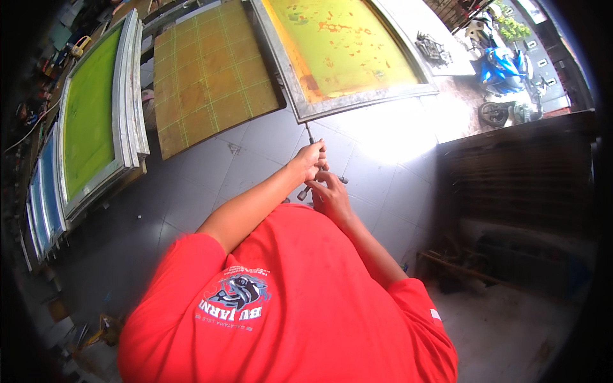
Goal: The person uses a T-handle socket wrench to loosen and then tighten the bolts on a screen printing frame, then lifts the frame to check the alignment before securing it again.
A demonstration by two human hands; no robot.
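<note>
Both hands meet in front of my chest over a grey tiled floor. My left hand (pixel 311 159) is closed around a thin metal tool (pixel 309 135) whose shaft sticks up toward the frame above it. My right hand (pixel 329 193) grips the lower part of the same tool, where small dark metal handles (pixel 304 193) poke out to the side. Just beyond the hands lies a large screen-printing frame (pixel 338 102) with an aluminium edge and yellow mesh stained red. I wear a red shirt.
A yellowish gridded board (pixel 211 76) lies left of the yellow frame. Several stacked frames with green and blue mesh (pixel 89 121) lean at the far left. A blue motorbike (pixel 504 70) stands at the top right, and a dark bench (pixel 517 179) is at the right.
</note>
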